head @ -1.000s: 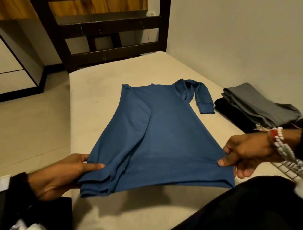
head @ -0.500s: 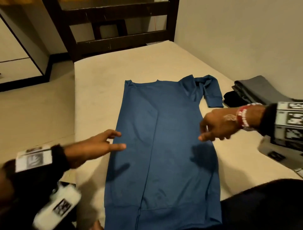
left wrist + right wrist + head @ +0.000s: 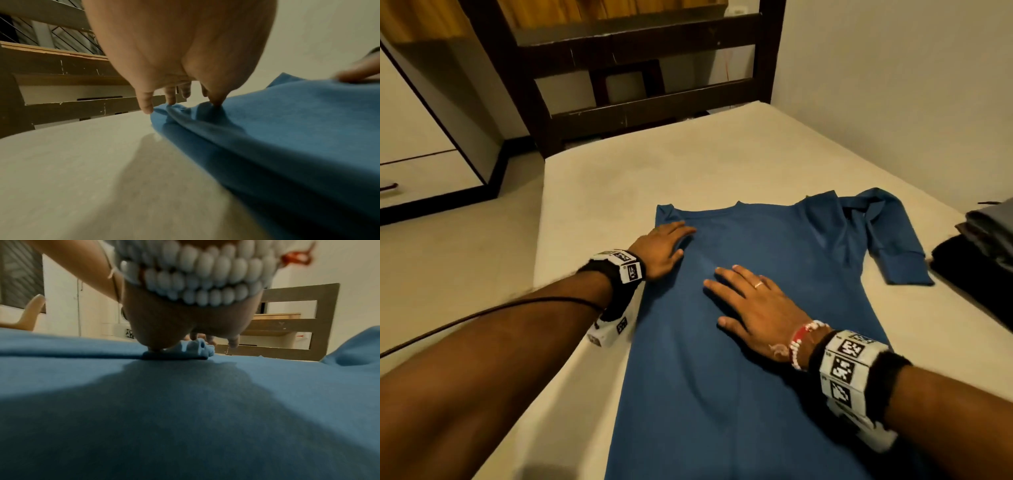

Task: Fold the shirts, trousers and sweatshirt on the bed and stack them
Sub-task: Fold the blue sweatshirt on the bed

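On the bed (image 3: 592, 178), blue sweatshirt (image 3: 739, 342): left hand (image 3: 662, 248) at 11 o'clock, right hand (image 3: 748, 305) centre, both palms down, fingers straight, pressing, grasping nothing.

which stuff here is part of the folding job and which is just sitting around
Part of the job:
- blue shirt, flat on the bed
- left hand and right hand, both pressing flat on it
- folded clothes pile at the right edge

Just there:
- dark bed frame
- wardrobe
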